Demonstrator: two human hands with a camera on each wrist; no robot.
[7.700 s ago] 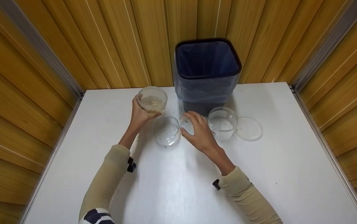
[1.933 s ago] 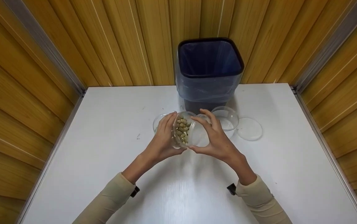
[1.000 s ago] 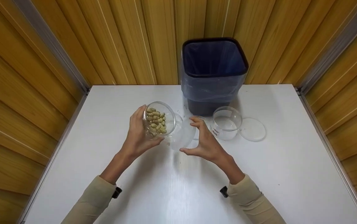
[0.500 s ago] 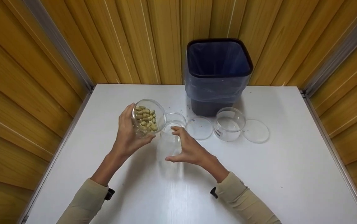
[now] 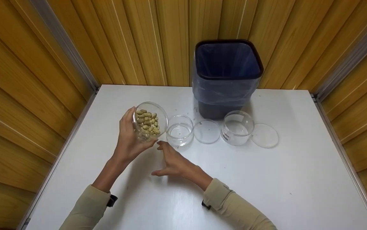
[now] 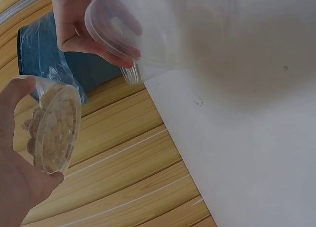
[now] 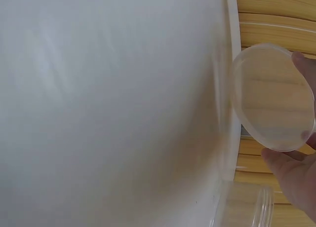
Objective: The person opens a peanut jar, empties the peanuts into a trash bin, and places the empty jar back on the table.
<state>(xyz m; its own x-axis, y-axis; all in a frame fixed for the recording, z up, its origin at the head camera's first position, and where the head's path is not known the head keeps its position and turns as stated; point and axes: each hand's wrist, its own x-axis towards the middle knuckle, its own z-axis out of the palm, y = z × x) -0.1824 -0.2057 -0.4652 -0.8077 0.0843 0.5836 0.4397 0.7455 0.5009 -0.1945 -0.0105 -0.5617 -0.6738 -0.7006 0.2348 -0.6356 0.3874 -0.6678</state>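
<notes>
My left hand [image 5: 128,137] grips a round transparent container [image 5: 160,119], tilted, its open mouth facing up and to the right. Several peanuts [image 5: 148,120] in their shells lie heaped inside, on the left. In the left wrist view the container [image 6: 59,128] appears side on. Fingers and thumb of my right hand [image 5: 175,163] pinch a round transparent lid [image 7: 274,98] by its edge, plain in the right wrist view. The lid barely shows in the head view. That hand is in front of the container, just right of my left thumb, with the lid apart from the container.
A second transparent container [image 5: 179,129] stands uncovered right of the held one, a lid [image 5: 207,131] beside it. Farther right are a third uncovered container [image 5: 238,127] and another lid [image 5: 265,135]. A bag-lined bin [image 5: 228,92] stands behind them. Small crumbs dot the white table [image 5: 250,191].
The lid has come off the peanut container. My left hand has moved left with the container, after both hands were close together. My right hand has moved left and nearer with the lid.
</notes>
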